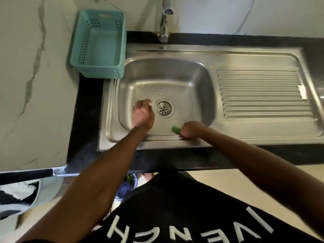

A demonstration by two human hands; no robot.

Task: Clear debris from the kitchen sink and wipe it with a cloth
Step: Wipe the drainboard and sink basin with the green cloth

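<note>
The steel sink (196,79) has a round drain (163,109) in the middle of its basin. Small pale bits of debris (157,89) lie on the basin floor just beyond the drain. My left hand (142,114) is down in the basin left of the drain, its fingers curled together; what they pinch, if anything, is hidden. My right hand (192,129) rests at the basin's near right edge, closed on a green piece (176,129) that pokes out to the left of the fist.
A teal plastic basket (98,44) stands at the sink's back left corner. The tap (164,20) rises behind the basin. A ribbed draining board (261,92) extends to the right. A bin with white rubbish (19,192) sits on the floor at lower left.
</note>
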